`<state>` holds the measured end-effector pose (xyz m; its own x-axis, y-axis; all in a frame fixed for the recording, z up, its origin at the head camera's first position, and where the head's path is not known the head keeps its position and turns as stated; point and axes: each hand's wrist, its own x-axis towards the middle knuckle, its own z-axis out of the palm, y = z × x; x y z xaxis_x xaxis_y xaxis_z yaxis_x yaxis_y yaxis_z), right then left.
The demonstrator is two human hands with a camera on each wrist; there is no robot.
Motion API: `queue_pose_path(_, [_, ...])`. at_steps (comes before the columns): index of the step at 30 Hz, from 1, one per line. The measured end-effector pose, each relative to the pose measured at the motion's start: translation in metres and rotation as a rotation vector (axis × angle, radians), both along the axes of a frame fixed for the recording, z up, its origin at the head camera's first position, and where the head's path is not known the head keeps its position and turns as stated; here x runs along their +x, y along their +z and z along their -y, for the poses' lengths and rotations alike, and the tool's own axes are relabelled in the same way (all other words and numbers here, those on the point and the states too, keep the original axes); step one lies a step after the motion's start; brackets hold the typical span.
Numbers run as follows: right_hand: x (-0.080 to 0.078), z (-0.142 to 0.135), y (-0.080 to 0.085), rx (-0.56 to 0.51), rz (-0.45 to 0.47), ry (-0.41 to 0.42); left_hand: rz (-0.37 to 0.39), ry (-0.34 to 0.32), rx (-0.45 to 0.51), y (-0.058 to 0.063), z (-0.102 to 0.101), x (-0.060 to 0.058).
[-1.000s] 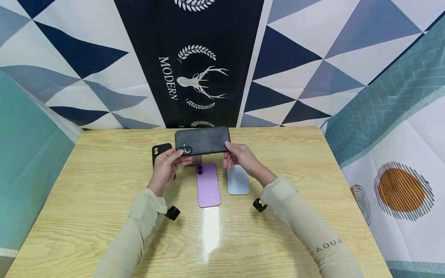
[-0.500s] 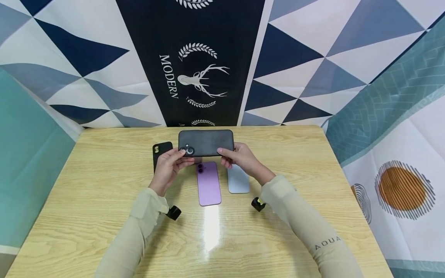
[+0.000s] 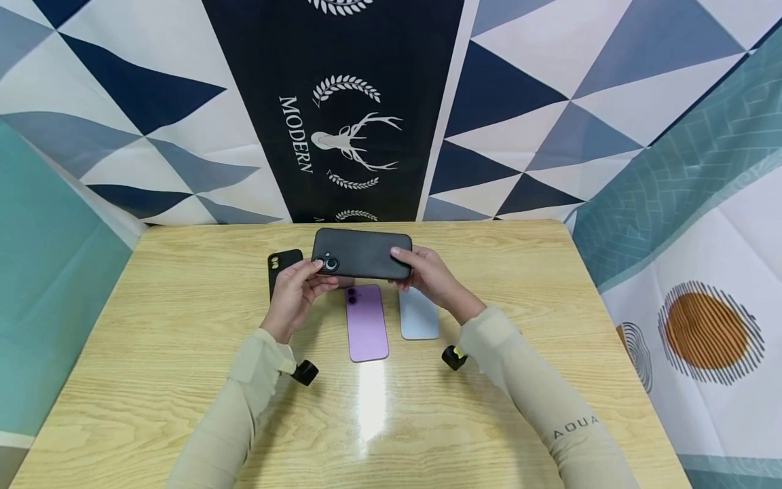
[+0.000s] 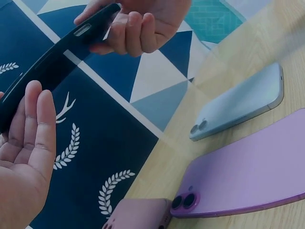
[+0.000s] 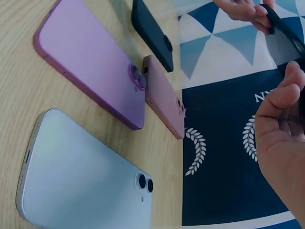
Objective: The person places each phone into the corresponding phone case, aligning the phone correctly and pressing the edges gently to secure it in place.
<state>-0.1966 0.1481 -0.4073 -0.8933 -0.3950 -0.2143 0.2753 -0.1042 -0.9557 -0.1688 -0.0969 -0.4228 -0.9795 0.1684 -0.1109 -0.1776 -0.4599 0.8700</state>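
Head view: on one bench (image 3: 177, 407) I count one purple phone (image 3: 368, 326) nearest, one pale blue phone (image 3: 419, 318) at its three o'clock, one black case (image 3: 287, 258) at ten, one pink phone (image 5: 164, 100) at eleven. Beyond, at twelve, left hand (image 3: 291, 295) and right hand (image 3: 434, 278), fingers (image 4: 44, 119) gripping, hold one dark phone (image 3: 365, 252) aloft.

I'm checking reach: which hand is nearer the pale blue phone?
Right hand, raised near the far end of the pale blue phone; left hand farther left, past the purple phone.

Head view high, facing forward-down — wrist views close, sharing purple phone (image 4: 248, 167).
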Motion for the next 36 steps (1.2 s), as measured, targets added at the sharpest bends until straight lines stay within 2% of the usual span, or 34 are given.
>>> queue_pose_path(5, [-0.002,-0.002,0.002,-0.053,0.06,-0.049,0.029,0.012,0.009,-0.001,0.001,-0.001])
queue_pose_path(13, [-0.002,0.003,0.002,-0.048,0.089,0.041,0.038,0.053,0.007,-0.003,0.001,-0.004])
queue_pose_path(16, [-0.002,0.005,0.0,-0.08,0.109,0.028,0.005,0.006,0.06,-0.004,-0.002,-0.004])
queue_pose_path(21, [-0.002,0.009,-0.002,-0.129,0.115,0.005,-0.061,-0.17,0.104,-0.006,-0.013,-0.002])
queue_pose_path(24, [0.0,0.011,-0.002,-0.13,0.116,0.043,-0.061,-0.207,0.108,-0.006,-0.021,-0.001])
queue_pose_path(28, [0.002,0.012,-0.003,-0.136,0.117,0.082,-0.03,-0.163,0.11,-0.005,-0.026,-0.001])
queue_pose_path(36, [0.004,0.013,-0.001,-0.167,0.111,0.076,0.079,-0.079,0.036,-0.001,-0.032,-0.002])
